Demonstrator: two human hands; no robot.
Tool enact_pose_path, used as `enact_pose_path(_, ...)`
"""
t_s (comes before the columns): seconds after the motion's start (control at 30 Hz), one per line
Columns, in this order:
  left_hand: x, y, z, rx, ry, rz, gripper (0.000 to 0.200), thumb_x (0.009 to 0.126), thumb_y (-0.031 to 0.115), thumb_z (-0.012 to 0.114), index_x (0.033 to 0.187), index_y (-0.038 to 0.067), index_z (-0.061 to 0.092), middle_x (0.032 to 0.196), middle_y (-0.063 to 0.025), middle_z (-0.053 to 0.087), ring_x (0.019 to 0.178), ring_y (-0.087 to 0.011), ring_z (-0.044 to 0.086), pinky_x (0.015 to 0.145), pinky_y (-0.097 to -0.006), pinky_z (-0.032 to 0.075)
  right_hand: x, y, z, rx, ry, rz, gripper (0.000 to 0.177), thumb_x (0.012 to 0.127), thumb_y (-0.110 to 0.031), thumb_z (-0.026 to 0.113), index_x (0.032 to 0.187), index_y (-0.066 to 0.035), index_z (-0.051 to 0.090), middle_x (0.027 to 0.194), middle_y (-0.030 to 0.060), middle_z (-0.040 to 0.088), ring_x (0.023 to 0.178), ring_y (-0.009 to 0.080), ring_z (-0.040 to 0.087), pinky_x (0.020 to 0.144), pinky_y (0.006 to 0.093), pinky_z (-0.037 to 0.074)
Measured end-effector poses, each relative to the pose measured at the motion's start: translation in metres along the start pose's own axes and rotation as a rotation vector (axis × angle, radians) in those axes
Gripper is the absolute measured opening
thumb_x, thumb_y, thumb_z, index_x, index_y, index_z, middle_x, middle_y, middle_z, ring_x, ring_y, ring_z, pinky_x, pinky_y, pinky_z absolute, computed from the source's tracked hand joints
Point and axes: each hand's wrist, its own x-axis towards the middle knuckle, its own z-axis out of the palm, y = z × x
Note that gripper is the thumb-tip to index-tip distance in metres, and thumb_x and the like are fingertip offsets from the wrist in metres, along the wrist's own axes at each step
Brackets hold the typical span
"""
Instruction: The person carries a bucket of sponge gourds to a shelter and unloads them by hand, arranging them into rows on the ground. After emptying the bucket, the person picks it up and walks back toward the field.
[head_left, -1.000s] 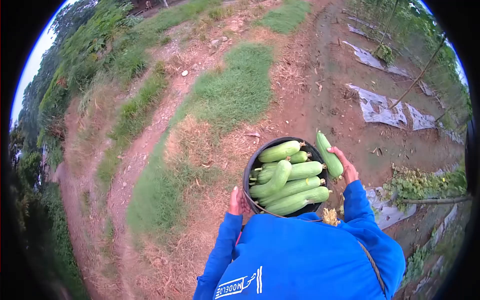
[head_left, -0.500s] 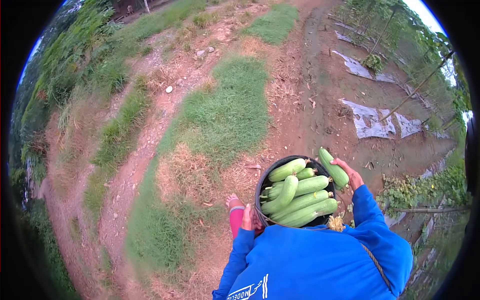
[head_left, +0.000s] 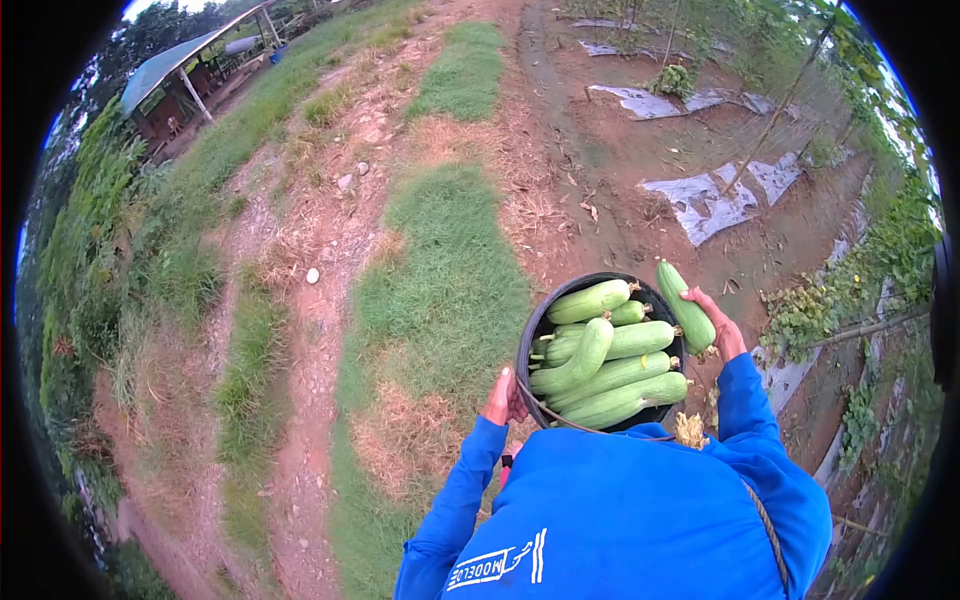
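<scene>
1. a pale green gourd (head_left: pixel 684 305) is gripped by the right hand (head_left: pixel 718 325), the thumb across its surface; it lies at the rim of a black bucket (head_left: pixel 526 350), on that hand's side, and whether the two touch i cannot tell.
2. the bucket sits between the hands, close to the body, with more gourds (head_left: pixel 622 400) heaped in it, inward of the right hand.
3. the left hand (head_left: pixel 502 398) is against the bucket's outer side, thumb up; its fingers are partly hidden, so i cannot tell how far they close.
4. nearer the body than the right hand is a dry, yellowish tuft (head_left: pixel 690 430).
5. ahead of the left hand runs green grass (head_left: pixel 440 260).
6. well ahead of the right hand lies torn pale sheeting (head_left: pixel 715 208) on brown soil (head_left: pixel 640 150).
</scene>
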Motion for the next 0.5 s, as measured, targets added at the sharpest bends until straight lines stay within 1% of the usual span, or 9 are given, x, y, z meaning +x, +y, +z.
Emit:
enact_pose_path(0.1, 0.042, 0.036, -0.022, 0.0, 0.001, 0.015, 0.081, 0.084, 0.073, 0.022, 0.101, 0.003, 0.06, 0.065, -0.0053, 0.058, 0.05, -0.0137, 0.052, 0.046, -0.0248, 0.043, 0.027, -0.015, 0.015, 0.078, 0.072, -0.037, 0.068, 0.067, -0.053, 0.07, 0.112, -0.004, 0.06, 0.098, 0.0104, 0.062, 0.077, 0.0199, 0.059, 0.069, 0.0326, 0.047)
enact_pose_path(0.17, 0.074, 0.059, -0.042, -0.009, -0.068, 0.013, 0.077, 0.085, 0.07, 0.022, 0.1, 0.004, 0.059, 0.064, -0.0049, 0.058, 0.05, -0.0142, 0.052, 0.046, -0.0255, 0.044, 0.063, -0.019, 0.018, 0.098, 0.081, 0.003, 0.069, 0.065, -0.055, 0.07, 0.111, -0.004, 0.06, 0.097, 0.0115, 0.061, 0.076, 0.0212, 0.059, 0.066, 0.0326, 0.046)
enact_pose_path(0.23, 0.112, 0.09, -0.056, -0.058, -0.019, 0.016, 0.071, 0.088, 0.068, 0.022, 0.079, 0.007, 0.057, 0.058, -0.0051, 0.055, 0.046, -0.0142, 0.05, 0.044, -0.0251, 0.043, 0.099, -0.029, 0.026, 0.107, 0.073, 0.062, 0.07, 0.065, -0.056, 0.07, 0.11, -0.003, 0.06, 0.096, 0.0117, 0.062, 0.076, 0.0212, 0.059, 0.065, 0.0324, 0.046)
enact_pose_path(0.27, 0.142, 0.11, -0.065, -0.038, -0.052, 0.031, 0.071, 0.088, 0.068, 0.022, 0.079, 0.007, 0.057, 0.058, -0.0051, 0.055, 0.046, -0.0142, 0.05, 0.044, -0.0251, 0.043, 0.116, -0.037, 0.035, 0.107, 0.122, 0.022, 0.07, 0.064, -0.056, 0.071, 0.109, -0.003, 0.061, 0.094, 0.0116, 0.062, 0.076, 0.0207, 0.059, 0.065, 0.0324, 0.047)
enact_pose_path(0.3, 0.17, 0.127, -0.073, -0.035, -0.025, 0.022, 0.071, 0.088, 0.068, 0.022, 0.077, 0.007, 0.057, 0.058, -0.0048, 0.056, 0.046, -0.0143, 0.05, 0.044, -0.0254, 0.042, 0.146, -0.044, 0.039, 0.162, 0.047, 0.031, 0.071, 0.064, -0.055, 0.071, 0.11, -0.002, 0.06, 0.095, 0.0123, 0.062, 0.077, 0.021, 0.059, 0.067, 0.0326, 0.047)
enact_pose_path(0.37, 0.19, 0.14, -0.096, -0.015, 0.019, -0.021, 0.071, 0.088, 0.068, 0.021, 0.076, 0.007, 0.057, 0.059, -0.0045, 0.057, 0.046, -0.0144, 0.05, 0.044, -0.0257, 0.042, 0.193, -0.062, 0.044, 0.239, 0.039, 0.113, 0.07, 0.065, -0.052, 0.072, 0.113, -0.003, 0.06, 0.099, 0.0126, 0.062, 0.08, 0.0215, 0.059, 0.069, 0.0329, 0.048)
enact_pose_path(0.43, 0.249, 0.192, -0.106, -0.101, -0.095, 0.02, 0.07, 0.088, 0.067, 0.021, 0.076, 0.008, 0.057, 0.059, -0.0041, 0.057, 0.047, -0.0143, 0.05, 0.046, -0.0258, 0.042, 0.246, -0.087, 0.055, 0.254, 0.092, -0.051, 0.069, 0.066, -0.052, 0.071, 0.115, -0.005, 0.059, 0.1, 0.0111, 0.062, 0.079, 0.0205, 0.059, 0.069, 0.0319, 0.048)
enact_pose_path(0.47, 0.273, 0.216, -0.108, -0.086, -0.111, 0.009, 0.07, 0.088, 0.067, 0.021, 0.076, 0.008, 0.057, 0.059, -0.0041, 0.057, 0.047, -0.0143, 0.05, 0.046, -0.0258, 0.042, 0.262, -0.106, 0.06, 0.252, 0.079, -0.033, 0.069, 0.066, -0.052, 0.071, 0.116, -0.006, 0.059, 0.098, 0.0092, 0.062, 0.078, 0.0191, 0.059, 0.069, 0.0308, 0.048)
enact_pose_path(0.5, 0.284, 0.23, -0.113, -0.095, -0.054, -0.043, 0.069, 0.088, 0.067, 0.022, 0.076, 0.009, 0.057, 0.059, -0.0038, 0.056, 0.048, -0.0143, 0.05, 0.047, -0.0258, 0.042, 0.271, -0.113, 0.059, 0.267, 0.096, -0.003, 0.069, 0.066, -0.052, 0.071, 0.116, -0.006, 0.059, 0.098, 0.0092, 0.062, 0.078, 0.0191, 0.059, 0.069, 0.0308, 0.048)
